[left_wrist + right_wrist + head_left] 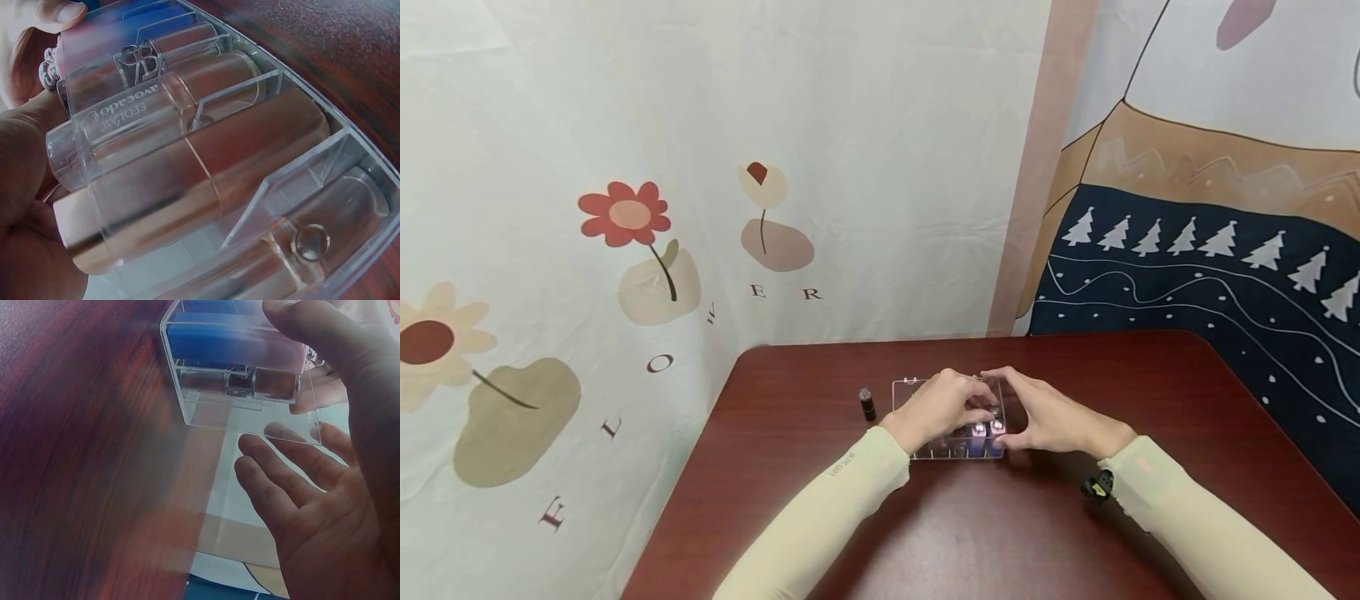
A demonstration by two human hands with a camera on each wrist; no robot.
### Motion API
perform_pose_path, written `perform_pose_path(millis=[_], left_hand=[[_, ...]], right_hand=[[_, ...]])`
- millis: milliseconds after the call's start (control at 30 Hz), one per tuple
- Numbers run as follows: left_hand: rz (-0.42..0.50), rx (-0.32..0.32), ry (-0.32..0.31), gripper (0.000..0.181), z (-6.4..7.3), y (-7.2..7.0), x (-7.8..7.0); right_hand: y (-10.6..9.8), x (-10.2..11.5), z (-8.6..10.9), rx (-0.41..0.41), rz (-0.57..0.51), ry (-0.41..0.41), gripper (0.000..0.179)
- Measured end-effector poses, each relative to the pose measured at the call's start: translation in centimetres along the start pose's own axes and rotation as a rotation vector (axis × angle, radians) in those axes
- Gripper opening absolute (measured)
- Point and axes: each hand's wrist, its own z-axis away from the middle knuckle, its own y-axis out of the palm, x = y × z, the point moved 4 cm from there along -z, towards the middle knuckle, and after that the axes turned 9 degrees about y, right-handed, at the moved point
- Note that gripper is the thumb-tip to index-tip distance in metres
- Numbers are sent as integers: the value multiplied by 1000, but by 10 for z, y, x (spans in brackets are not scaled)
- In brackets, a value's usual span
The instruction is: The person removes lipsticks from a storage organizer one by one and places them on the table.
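Observation:
On the table sits a clear lipstick organizer (893, 393) divided into slots. Pink-and-blue lipsticks (978, 440) with silver charm tops fill slots at its right front. A rose-gold lipstick (250, 159) and a clear-capped lipstick (134, 119) lie in neighbouring slots in the left wrist view. My left hand (942, 406) reaches over the organizer, thumb and index finger pinching a lipstick in the right part; the fingertips are partly hidden. My right hand (1051, 414) grips the organizer's right end, thumb at the front corner, fingers toward the back.
A black lipstick (867, 405) stands on the table left of the organizer. The reddish-brown table (1000, 525) meets printed curtains (887, 208) behind and to the sides. A black device (1097, 487) sits at the right wrist.

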Motion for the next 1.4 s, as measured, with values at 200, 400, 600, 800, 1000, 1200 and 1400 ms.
perform_pose_path(millis=[200, 400, 600, 800, 1000, 1200, 1400], left_hand=[[14, -18, 12, 21, 2, 1, 0], [34, -26, 16, 22, 2, 1, 1], [88, -40, -1, 25, 3, -2, 1], [115, -86, -4, 26, 5, -7, -1], [117, -131, 4, 22, 8, -10, -2], [151, -178, 9, 21, 13, -14, -3], [166, -212, 18, 20, 15, -21, -4]], right_hand=[[1, -1, 0, 4, -1, -7, 101], [2, -1, 0, 0, 4, -16, 101], [2, 0, -1, -8, 10, -21, 98], [1, 1, -1, -15, 17, -28, 96], [0, 1, -1, -13, 16, -28, 97], [0, 1, -1, -4, -5, -35, 95], [0, 0, -2, -1, -22, -36, 95]])
